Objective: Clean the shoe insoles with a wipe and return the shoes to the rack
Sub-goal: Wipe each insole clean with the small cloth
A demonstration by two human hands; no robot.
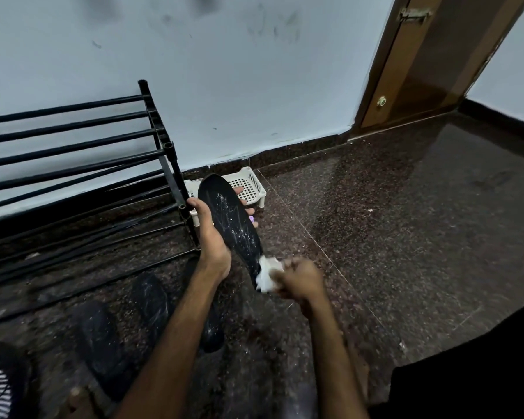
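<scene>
The left hand (213,237) holds a black insole (233,220) up above the dark speckled floor (406,225), toe end pointing away toward the wall (254,86). Its thumb lies along the near left edge and its fingers (245,191) curl round from behind, their tips showing past the right edge. The insole's face is streaked with pale scuffs and white specks. At the insole's heel end the right hand (300,279), blurred, has its fingers bunched tight around a crumpled white wipe (268,275), which is pressed against the insole. Just to the left stands the black tube-frame shoe rack (176,173), with a white perforated plastic basket (250,182) on the floor behind the insole. Below the forearms, dark shoes (99,343) lie on the floor in front of the rack.
</scene>
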